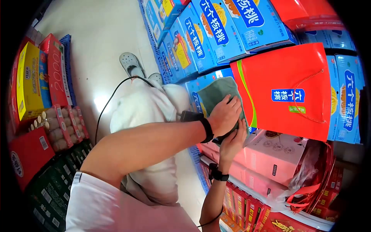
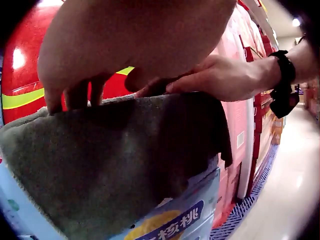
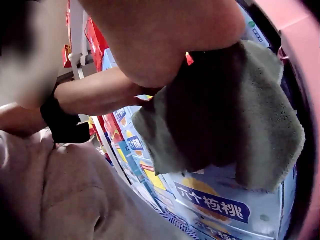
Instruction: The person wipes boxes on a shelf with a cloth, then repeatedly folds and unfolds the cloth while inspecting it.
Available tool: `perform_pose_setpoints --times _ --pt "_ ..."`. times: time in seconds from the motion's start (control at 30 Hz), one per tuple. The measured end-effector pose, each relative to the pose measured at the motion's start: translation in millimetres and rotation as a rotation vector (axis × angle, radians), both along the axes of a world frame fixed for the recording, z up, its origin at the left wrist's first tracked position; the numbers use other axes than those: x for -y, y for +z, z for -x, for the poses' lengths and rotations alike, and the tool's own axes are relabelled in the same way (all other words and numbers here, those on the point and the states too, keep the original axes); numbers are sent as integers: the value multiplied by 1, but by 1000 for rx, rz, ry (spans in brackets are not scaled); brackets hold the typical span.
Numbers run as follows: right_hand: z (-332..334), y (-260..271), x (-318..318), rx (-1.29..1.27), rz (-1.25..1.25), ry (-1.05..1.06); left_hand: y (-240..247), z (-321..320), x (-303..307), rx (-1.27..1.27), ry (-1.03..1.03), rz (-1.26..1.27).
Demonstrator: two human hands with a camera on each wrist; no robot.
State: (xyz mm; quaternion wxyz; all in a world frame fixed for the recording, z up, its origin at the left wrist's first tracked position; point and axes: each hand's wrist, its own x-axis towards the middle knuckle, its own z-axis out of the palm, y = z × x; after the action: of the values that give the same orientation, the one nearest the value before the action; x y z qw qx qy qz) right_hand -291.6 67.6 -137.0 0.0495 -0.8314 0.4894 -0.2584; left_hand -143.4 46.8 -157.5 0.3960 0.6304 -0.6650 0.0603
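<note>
A grey-green cloth (image 1: 214,94) hangs spread out in front of stacked blue drink cartons (image 1: 199,38), beside the edge of a large red gift bag (image 1: 266,77). My left hand (image 1: 224,114) holds the cloth along its edge, fingers bent over it, as the left wrist view shows from close by. Just nearer to my body, my right hand (image 1: 234,141) pinches the same edge. In the right wrist view the cloth (image 3: 270,120) droops below the hand, its middle in deep shadow. Both wrists wear black straps.
Pink boxes (image 1: 274,154) stand close by my right hand, with red boxes (image 1: 247,205) past them. Across the aisle floor (image 1: 92,34) are a yellow box (image 1: 33,81), egg packs (image 1: 60,127) and dark green cartons (image 1: 54,189). A black cable (image 1: 102,112) hangs by my legs.
</note>
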Motion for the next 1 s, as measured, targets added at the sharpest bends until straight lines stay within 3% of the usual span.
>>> perform_pose_setpoints --times 0.17,0.27,0.47,1.0 --pt "-2 1 -1 -27 35 1 4 -25 5 119 10 -121" --pt "-6 2 -3 -17 5 -1 1 -37 -3 135 76 -67" --pt "-9 -1 -1 -90 19 26 -1 -45 -6 -85 58 -84" --pt "-25 -7 12 -146 67 74 -5 -63 14 -91 58 -108"
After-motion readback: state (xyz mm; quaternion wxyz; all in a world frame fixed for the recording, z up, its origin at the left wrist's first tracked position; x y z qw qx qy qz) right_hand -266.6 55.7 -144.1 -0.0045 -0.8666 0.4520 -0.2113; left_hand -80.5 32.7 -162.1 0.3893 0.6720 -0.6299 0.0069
